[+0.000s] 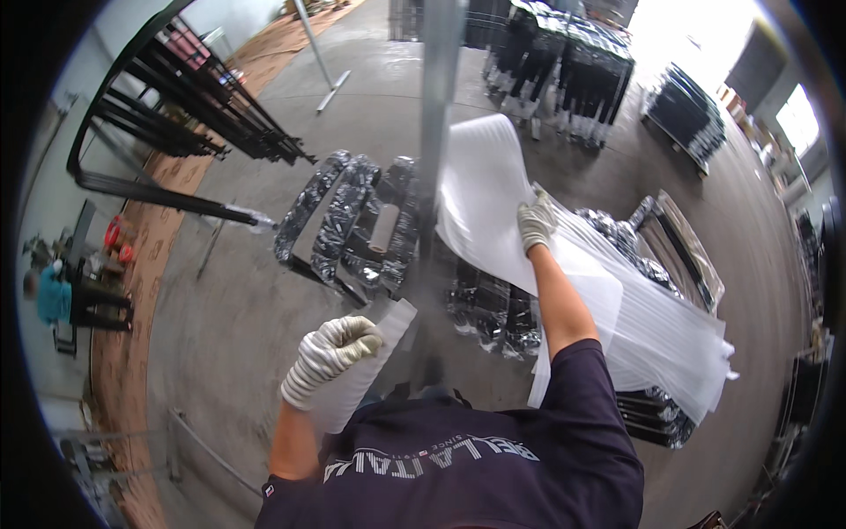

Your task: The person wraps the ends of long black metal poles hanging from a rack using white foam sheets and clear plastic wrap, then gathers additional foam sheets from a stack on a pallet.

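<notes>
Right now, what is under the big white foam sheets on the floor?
Black wrapped frames poke out below the white foam sheets and beside them. The right hand lifts one sheet. How many frames lie under the pile is hidden. The left hand grips a white roll.

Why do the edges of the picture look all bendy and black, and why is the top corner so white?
In the head view, the fisheye lens curves straight edges near the rim and leaves black corners; daylight at the doorway washes out to white glare; the upright metal post looks smeared and see-through lower down.
</notes>
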A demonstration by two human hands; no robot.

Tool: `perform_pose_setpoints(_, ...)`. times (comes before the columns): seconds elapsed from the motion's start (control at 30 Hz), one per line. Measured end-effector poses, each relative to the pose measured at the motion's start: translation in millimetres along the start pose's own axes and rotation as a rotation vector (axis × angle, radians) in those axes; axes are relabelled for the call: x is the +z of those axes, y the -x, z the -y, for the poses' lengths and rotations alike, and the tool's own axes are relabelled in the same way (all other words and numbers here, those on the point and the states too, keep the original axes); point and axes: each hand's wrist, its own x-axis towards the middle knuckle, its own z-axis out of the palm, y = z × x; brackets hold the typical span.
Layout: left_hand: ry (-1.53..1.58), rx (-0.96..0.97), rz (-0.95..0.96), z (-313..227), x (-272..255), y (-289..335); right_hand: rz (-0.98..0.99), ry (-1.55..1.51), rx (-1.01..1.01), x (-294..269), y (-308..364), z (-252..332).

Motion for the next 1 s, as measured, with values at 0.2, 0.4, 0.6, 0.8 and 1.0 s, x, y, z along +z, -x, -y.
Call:
perform_pose_setpoints(0.2,0.034,-0.042,-0.021,15,-42,29,-0.303,0.019,-0.15,-45,24,33)
perform_pose_setpoints(0.4,-0.454,0.257,-0.065,38,-86,63,0.111,-1.175,-0.33,-80,178,102)
perform_pose_setpoints(0.6,-0.714,0.305,0.026,27,-137,113,1.188,-1.135,-0.369,-84,324,198)
perform_pose_setpoints(0.8,-0.374,0.182,-0.036,89,-189,164,0.341,-0.886,-1.224,-201,401,293)
perform_pose_setpoints(1.0,-0.162,0.116,-0.252,94,-225,203,-0.093,-0.545,-1.225,-259,496,341)
